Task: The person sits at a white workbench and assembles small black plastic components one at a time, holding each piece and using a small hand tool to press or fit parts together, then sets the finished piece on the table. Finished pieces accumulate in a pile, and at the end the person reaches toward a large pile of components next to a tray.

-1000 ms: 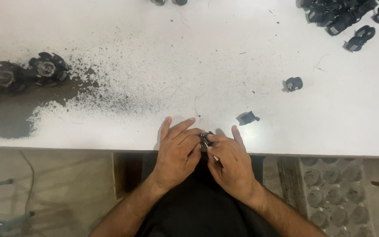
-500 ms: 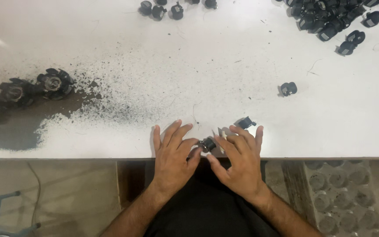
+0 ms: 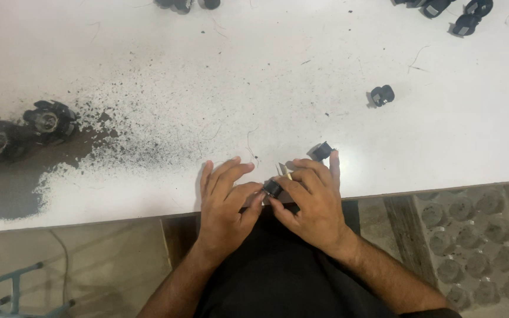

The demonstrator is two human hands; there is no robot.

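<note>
pinching a small black plastic part at the white table edge, left hand and right hand both closed on it, should stay steady, fingertips close together.

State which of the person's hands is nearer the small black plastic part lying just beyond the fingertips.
Right. The right hand nearly touches the small black plastic part with a fingertip; the left hand sits farther left.

both hands meeting at fingertips, left hand, right hand, fingers pinched
</note>
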